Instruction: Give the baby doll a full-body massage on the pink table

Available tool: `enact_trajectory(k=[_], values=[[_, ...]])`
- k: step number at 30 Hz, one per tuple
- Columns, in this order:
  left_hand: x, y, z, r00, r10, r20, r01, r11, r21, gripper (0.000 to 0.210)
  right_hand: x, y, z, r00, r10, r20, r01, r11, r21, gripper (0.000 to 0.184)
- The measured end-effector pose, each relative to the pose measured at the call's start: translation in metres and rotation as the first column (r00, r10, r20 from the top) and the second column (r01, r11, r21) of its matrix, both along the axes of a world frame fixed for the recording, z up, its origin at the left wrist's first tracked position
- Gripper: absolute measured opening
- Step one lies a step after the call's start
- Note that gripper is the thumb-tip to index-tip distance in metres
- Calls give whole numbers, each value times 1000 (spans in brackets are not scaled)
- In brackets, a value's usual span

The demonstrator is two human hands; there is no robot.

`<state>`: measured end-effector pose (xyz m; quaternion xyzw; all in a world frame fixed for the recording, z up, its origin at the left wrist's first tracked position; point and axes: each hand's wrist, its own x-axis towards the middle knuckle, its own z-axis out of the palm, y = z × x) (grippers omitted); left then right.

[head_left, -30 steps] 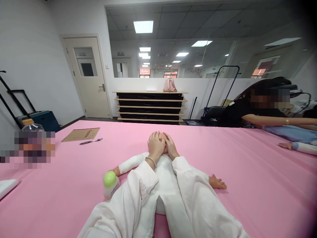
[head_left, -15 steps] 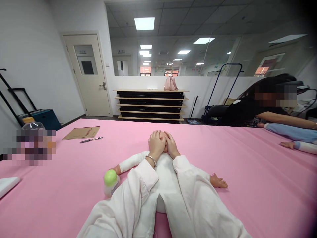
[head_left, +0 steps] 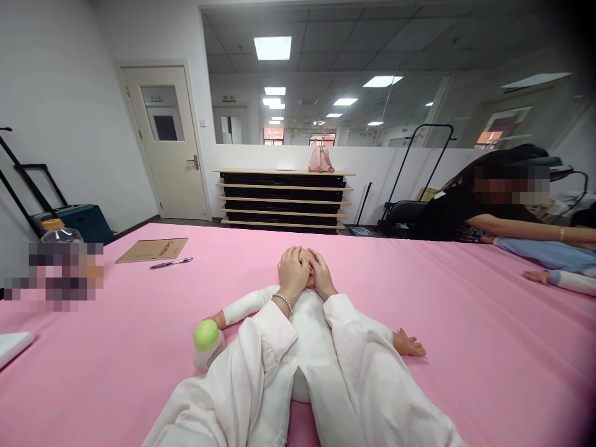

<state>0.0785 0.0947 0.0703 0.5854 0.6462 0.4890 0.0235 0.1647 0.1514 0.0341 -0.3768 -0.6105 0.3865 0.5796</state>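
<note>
A baby doll [head_left: 308,329] in a white outfit lies on its back on the pink-covered table [head_left: 465,372], arms spread to both sides. My left hand [head_left: 293,272] curves over one side of the doll's head, fingers close together. Against the other side of the head rests my right hand [head_left: 322,273], its fingers curled over the forehead. Between them they cup the head and hide most of its face. Beside my left sleeve, near one doll hand, stands a small bottle with a green cap [head_left: 207,344].
A brown notebook [head_left: 153,249], a pen [head_left: 171,263] and a plastic bottle [head_left: 60,233] lie or stand at the table's left. A white object [head_left: 13,347] sits at the left edge. On the right, a person in black [head_left: 447,214] reaches over another doll [head_left: 540,251] in blue.
My hands stay on the doll's head, with only a slight shift of the fingers; a little more of the face shows between them. The whole view has moved slightly.
</note>
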Motion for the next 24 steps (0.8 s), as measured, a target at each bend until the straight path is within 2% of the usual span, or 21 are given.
enact_trajectory(k=[11,24], values=[[0,0,-1,1000,-12,4,12,1000,-10,37,1,-2,0,1000,1,28,-2,999,47,45],[-1,0,-1,999,4,36,-3,1000,-8,37,-1,1,2,990,-79,113,71,995,71,45]])
